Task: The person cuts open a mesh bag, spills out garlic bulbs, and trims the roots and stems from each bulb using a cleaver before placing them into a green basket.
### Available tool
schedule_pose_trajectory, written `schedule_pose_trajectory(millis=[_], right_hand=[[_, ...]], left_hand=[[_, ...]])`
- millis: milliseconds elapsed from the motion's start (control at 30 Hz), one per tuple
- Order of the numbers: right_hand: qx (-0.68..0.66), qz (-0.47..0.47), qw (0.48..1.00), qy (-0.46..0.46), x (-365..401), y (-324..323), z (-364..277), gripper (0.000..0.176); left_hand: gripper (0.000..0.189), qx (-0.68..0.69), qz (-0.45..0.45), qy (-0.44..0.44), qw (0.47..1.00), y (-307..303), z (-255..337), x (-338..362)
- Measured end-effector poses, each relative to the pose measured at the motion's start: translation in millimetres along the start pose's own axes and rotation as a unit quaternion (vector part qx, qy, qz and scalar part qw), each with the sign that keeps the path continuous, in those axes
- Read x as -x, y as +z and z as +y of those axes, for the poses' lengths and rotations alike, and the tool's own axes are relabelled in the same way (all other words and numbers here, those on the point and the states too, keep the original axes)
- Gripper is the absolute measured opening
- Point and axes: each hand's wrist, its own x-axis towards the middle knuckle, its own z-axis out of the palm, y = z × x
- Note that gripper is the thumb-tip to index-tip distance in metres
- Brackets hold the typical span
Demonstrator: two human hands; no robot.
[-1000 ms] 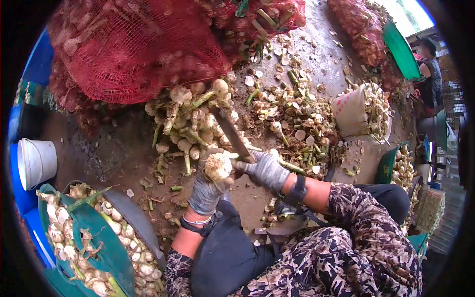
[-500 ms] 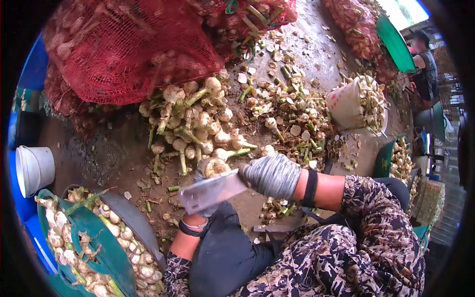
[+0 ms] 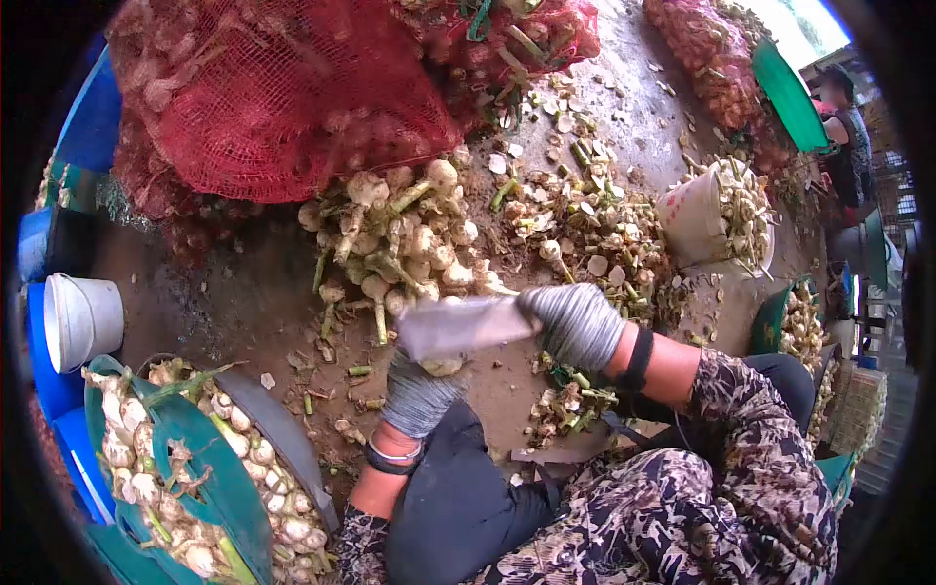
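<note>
My right hand point(image 3: 582, 320), in a grey knit glove, is closed around the handle of a cleaver point(image 3: 466, 329). The wide blade points left and is blurred by motion. Under it, my gloved left hand point(image 3: 421, 396) grips a garlic bulb point(image 3: 445, 367), which shows below the blade's lower edge. The blade hides the fingertips and part of the bulb. Just beyond the hands lies a pile of garlic bulbs point(image 3: 421, 239) with their stalks on.
Red mesh sacks point(image 3: 292, 107) of garlic stand behind the pile. Cut stalks and root discs point(image 3: 604, 229) litter the ground. A white bucket point(image 3: 687, 219) of stalks leans at right. Tubs of trimmed bulbs point(image 3: 288, 497) and a white pail point(image 3: 86, 317) stand left. A person point(image 3: 846, 136) is far right.
The cleaver has swung up and levelled, now lying over the bulb in my left hand. Both hands appear farther right in view, partly because the camera has shifted.
</note>
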Motion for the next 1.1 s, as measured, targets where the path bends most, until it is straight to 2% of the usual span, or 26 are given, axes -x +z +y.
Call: schedule_pose_trajectory(millis=[33, 67, 100, 133, 167, 233, 367, 533, 600, 633, 700, 733, 767, 800, 867, 900, 933, 967, 1000, 1033, 1100], right_hand=[[0.023, -0.035, 0.998, -0.047, -2.7, -12.6, -23.4, 0.018], [0.047, -0.088, 0.994, -0.051, -6.7, -19.3, -39.8, 0.015], [0.071, -0.140, 0.986, -0.053, -9.7, -22.3, -52.0, 0.011], [0.075, -0.177, 0.980, -0.047, -9.9, -21.8, -58.1, 0.008], [0.070, -0.160, 0.982, -0.070, -8.9, -19.0, -59.1, 0.009], [0.099, -0.190, 0.976, -0.045, -8.5, -10.4, -57.2, 0.011], [0.078, -0.183, 0.979, -0.037, -7.3, -5.8, -52.0, 0.010], [0.133, -0.162, 0.977, -0.046, -6.0, 7.4, -32.2, 0.009], [0.148, -0.168, 0.974, -0.040, -5.2, 11.7, -25.1, 0.010], [0.149, -0.167, 0.974, -0.044, -7.4, 14.3, -21.1, 0.010], [0.100, -0.116, 0.986, -0.060, -6.6, 25.8, -6.4, 0.014], [0.129, -0.148, 0.980, 0.035, -9.2, 22.9, 2.7, 0.015], [0.023, -0.052, 0.988, 0.141, -1.5, 39.7, 48.0, 0.013], [0.073, 0.019, 0.986, 0.149, 8.1, 39.7, 69.2, 0.011], [0.121, -0.021, 0.973, 0.195, 17.9, 27.8, 71.5, 0.015], [0.099, 0.005, 0.979, 0.176, 24.7, 34.3, 77.8, 0.014], [0.078, 0.030, 0.984, 0.155, 31.3, 40.8, 85.3, 0.013], [0.175, -0.001, 0.974, 0.141, 28.3, 32.0, 70.6, 0.013], [-0.138, 0.058, 0.957, 0.248, 25.2, 47.2, 78.6, 0.014], [-0.148, 0.060, 0.956, 0.246, 29.0, 53.5, 86.7, 0.014], [-0.059, 0.038, 0.976, 0.206, 26.3, 52.3, 76.2, 0.015]], left_hand=[[0.053, -0.261, 0.006, 0.154, 0.953, 6.7, -3.8, 4.2], [0.052, -0.226, -0.007, 0.146, 0.963, 6.4, -9.0, 12.1], [0.050, -0.035, -0.019, 0.041, 0.998, 4.3, -8.0, 14.5], [0.048, 0.164, -0.005, -0.067, 0.984, 2.9, -7.5, 15.1], [0.047, 0.260, 0.004, -0.117, 0.958, 1.1, -7.3, 15.4], [0.044, 0.339, 0.005, -0.154, 0.928, 0.6, -6.6, 20.6], [0.037, 0.380, -0.007, -0.164, 0.910, 3.9, -8.2, 22.7], [0.030, 0.407, -0.020, -0.183, 0.895, 7.7, -2.8, 16.6], [0.028, 0.382, -0.023, -0.169, 0.908, 7.2, 5.6, 12.8], [0.032, 0.337, -0.020, -0.133, 0.932, 1.4, 15.5, 9.6], [0.037, 0.286, -0.011, -0.098, 0.953, -7.9, 28.3, 9.6], [0.044, 0.242, 0.003, -0.095, 0.965, -12.4, 31.2, 15.2], [0.052, 0.196, 0.019, -0.090, 0.976, -18.9, 33.7, 17.7], [0.062, 0.159, 0.026, -0.059, 0.985, -31.0, 40.1, 16.0], [0.059, 0.156, 0.122, -0.122, 0.972, -63.1, 48.8, 15.3], [0.062, 0.205, 0.200, -0.134, 0.949, -87.7, 51.5, 16.1], [0.066, 0.305, 0.263, -0.065, 0.913, -117.3, 64.1, 15.6], [0.070, 0.449, 0.276, 0.059, 0.848, -153.0, 79.1, 12.2], [0.075, 0.577, 0.219, 0.187, 0.765, -180.2, 96.4, 8.3], [0.072, 0.639, 0.274, 0.232, 0.681, -193.7, 107.8, 12.9], [0.088, 0.691, 0.312, 0.200, 0.621, -213.7, 84.3, 32.2]])
